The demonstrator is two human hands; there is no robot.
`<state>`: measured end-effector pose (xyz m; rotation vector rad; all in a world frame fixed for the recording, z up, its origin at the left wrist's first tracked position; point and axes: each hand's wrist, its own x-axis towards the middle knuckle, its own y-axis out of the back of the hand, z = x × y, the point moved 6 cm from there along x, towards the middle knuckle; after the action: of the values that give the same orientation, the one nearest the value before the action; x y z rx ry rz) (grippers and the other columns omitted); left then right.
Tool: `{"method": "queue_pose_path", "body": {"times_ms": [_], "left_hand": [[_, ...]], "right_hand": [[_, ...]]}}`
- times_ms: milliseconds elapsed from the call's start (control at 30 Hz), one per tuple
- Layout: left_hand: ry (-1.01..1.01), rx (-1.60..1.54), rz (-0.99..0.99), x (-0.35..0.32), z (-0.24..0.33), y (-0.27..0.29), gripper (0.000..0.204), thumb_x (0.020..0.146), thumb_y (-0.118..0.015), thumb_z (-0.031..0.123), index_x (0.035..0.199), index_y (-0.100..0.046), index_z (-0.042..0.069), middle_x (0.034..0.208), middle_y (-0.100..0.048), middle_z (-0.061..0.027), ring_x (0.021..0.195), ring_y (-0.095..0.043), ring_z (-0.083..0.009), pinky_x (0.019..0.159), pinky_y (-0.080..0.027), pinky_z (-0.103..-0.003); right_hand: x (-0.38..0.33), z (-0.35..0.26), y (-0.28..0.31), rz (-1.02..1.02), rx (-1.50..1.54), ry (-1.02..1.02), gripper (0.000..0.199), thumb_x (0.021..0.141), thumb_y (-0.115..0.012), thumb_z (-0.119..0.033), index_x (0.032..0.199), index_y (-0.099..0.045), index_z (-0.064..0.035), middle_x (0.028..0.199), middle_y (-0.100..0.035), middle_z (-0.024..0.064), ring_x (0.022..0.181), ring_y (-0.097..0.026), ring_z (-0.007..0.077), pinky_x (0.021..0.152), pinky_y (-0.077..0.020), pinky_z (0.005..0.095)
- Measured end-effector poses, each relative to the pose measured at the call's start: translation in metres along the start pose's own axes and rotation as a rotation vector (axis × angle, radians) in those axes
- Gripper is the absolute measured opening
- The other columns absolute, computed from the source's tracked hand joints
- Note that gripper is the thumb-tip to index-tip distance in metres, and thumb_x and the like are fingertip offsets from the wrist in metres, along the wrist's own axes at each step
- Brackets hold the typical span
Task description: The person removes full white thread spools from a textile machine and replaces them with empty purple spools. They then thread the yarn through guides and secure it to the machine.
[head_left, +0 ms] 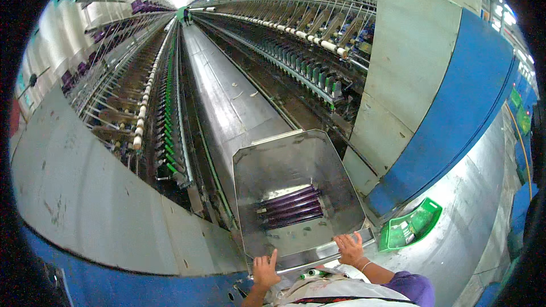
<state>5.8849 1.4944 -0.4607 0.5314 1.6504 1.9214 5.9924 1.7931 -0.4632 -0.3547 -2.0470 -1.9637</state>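
In front of me stands a deep open metal cart [290, 145] with sloping grey sides. Several dark purple tubes [293, 207] lie side by side on its bottom. My left hand [265, 270] is on the left end of the near rim, fingers curled over the edge and thumb raised. Farther right, my right hand [348, 248] grips the same rim, its fingers bent over the metal. Green-and-white bobbins [313, 273] show between the near rim and my apron [335, 289].
Spinning frames with rows of green spindles [169, 131] and white rollers [318, 41] flank a long metal-floored aisle [219, 79]. A grey-and-blue machine cabinet [415, 74] rises at right, beside a green bin [412, 224]. Someone [186, 16] stands far down the aisle.
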Motion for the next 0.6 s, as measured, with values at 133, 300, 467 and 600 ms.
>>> {"method": "queue_pose_path", "body": {"times_ms": [133, 300, 467, 600], "left_hand": [[-0.003, -0.047, 0.062, 0.047, -0.006, 0.013, 0.093, 0.051, -0.085, 0.028, 0.136, -0.049, 0.012, 0.111, -0.056, -0.0141, 0.107, -0.052, -0.0352, 0.101, -0.039, -0.05], [0.064, -0.004, 0.149, 0.139, -0.033, 0.02, 0.091, 0.049, -0.086, 0.023, 0.132, -0.05, 0.01, 0.117, -0.056, -0.0139, 0.116, -0.051, -0.0322, 0.107, -0.037, -0.047], [0.088, 0.046, 0.29, 0.26, -0.079, 0.041, 0.089, 0.048, -0.084, 0.02, 0.13, -0.051, 0.008, 0.117, -0.056, -0.0141, 0.112, -0.053, -0.0312, 0.102, -0.04, -0.045], [0.168, 0.03, 0.264, 0.348, -0.119, 0.047, 0.09, 0.048, -0.086, 0.019, 0.13, -0.05, 0.007, 0.116, -0.055, -0.0132, 0.111, -0.052, -0.0311, 0.102, -0.039, -0.044]], "right_hand": [[0.048, 0.033, -0.041, -0.208, 0.051, -0.055, 0.076, 0.057, -0.075, -0.023, 0.129, -0.054, -0.0129, 0.125, -0.057, 0.0072, 0.125, -0.05, 0.0237, 0.107, -0.0318, 0.0519], [0.154, 0.075, -0.069, -0.112, 0.112, 0.026, 0.087, 0.045, -0.082, -0.024, 0.126, -0.053, -0.0105, 0.123, -0.056, 0.0104, 0.124, -0.049, 0.027, 0.107, -0.0324, 0.0491], [0.291, 0.118, -0.115, -0.013, 0.104, 0.107, 0.083, 0.043, -0.08, -0.022, 0.121, -0.054, -0.0092, 0.119, -0.056, 0.0092, 0.121, -0.05, 0.0271, 0.105, -0.0346, 0.047], [0.39, 0.149, -0.161, 0.025, 0.139, 0.14, 0.083, 0.045, -0.08, -0.02, 0.123, -0.054, -0.0088, 0.123, -0.055, 0.0091, 0.123, -0.05, 0.028, 0.099, -0.0391, 0.0473]]}}
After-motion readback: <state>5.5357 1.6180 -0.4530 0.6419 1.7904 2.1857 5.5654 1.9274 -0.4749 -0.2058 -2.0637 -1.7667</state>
